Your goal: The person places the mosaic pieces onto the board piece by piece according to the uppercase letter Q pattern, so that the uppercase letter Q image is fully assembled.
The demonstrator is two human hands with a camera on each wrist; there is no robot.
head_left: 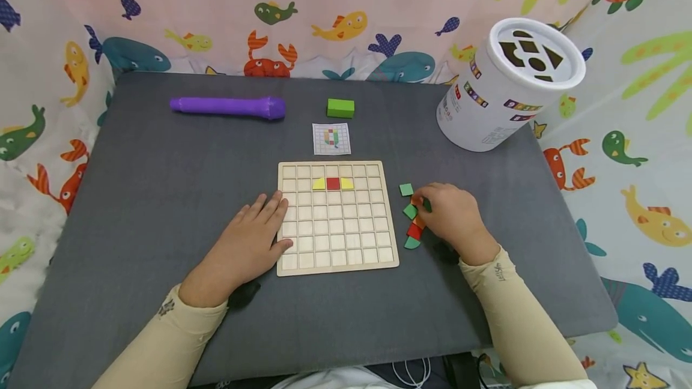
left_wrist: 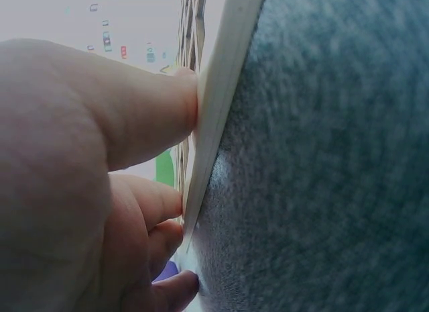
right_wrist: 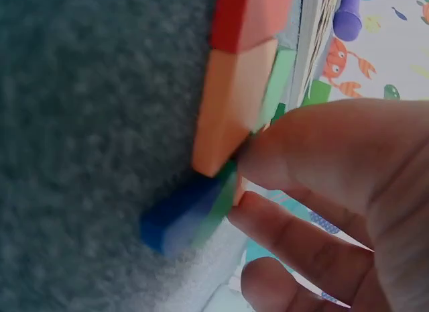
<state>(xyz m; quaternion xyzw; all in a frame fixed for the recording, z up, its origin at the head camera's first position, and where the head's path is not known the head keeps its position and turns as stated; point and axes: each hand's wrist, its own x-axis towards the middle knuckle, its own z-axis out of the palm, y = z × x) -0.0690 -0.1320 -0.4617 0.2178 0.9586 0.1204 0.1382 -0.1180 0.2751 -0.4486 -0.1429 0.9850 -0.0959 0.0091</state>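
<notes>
Grid board point(head_left: 336, 227) lay on bench point(head_left: 335, 317), left hand point(head_left: 245, 245) spread at its left edge, right hand point(head_left: 453, 214) fingers narrow, hold unclear, among tiles point(head_left: 409, 212) rightward; tile-picking seemed underway, clean lift needed next.

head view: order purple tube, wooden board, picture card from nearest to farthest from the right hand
1. Wooden board, just left of the right hand
2. Picture card, beyond the board's far edge
3. Purple tube, farther back and left
</notes>
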